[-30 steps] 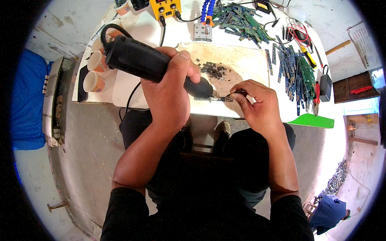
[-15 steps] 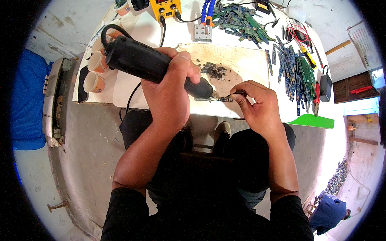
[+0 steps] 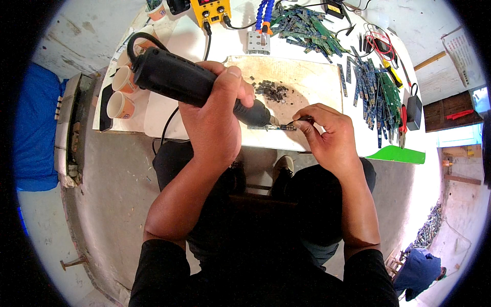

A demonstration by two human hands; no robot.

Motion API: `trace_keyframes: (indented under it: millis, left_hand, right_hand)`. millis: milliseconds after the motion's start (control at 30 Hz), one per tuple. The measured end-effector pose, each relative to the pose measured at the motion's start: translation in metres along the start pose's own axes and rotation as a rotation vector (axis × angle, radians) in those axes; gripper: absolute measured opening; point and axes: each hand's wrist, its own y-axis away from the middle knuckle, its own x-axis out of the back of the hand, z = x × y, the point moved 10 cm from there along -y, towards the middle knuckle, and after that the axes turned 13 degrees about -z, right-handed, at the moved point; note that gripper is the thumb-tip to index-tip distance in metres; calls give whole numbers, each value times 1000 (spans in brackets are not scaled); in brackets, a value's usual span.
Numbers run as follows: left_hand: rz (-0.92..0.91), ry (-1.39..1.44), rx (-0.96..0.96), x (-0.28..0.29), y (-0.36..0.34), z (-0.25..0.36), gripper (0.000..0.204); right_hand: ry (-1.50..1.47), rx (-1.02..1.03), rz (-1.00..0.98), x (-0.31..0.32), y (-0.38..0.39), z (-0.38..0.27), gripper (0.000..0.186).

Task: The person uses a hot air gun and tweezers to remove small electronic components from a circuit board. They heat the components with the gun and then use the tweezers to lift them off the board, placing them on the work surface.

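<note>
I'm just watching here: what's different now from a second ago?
Nothing has visibly changed; nothing was picked up or let go. The left hand still grips the black handheld tool, its nozzle near the narrow strip. The right hand still pinches a thin dark tool. The dark chips lie as before.

Person's dressed pretty much all in black: dark top (image 3: 261,281) with short sleeves, left sleeve (image 3: 158,271) and right sleeve (image 3: 369,273) both ending around the elbow. Black pants (image 3: 317,197) too, basically blending into the top. Below the table's (image 3: 286,141) near edge, the right shoe (image 3: 283,171) is dark with a pale toe. Left hand (image 3: 217,110) and right hand (image 3: 330,134) are bare, forearms too.
</note>
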Motion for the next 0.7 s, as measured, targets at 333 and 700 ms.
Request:
trace_keyframes:
  millis: [333, 700]
  left_hand:
    - [0, -21, -4, 2, -1, 2, 8]
    - [9, 14, -21, 5, -1, 2, 9]
  right_hand:
    - [-20, -27, 38, 2, 1, 4, 12]
    - [-8, -31, 32, 1, 0, 6, 15]
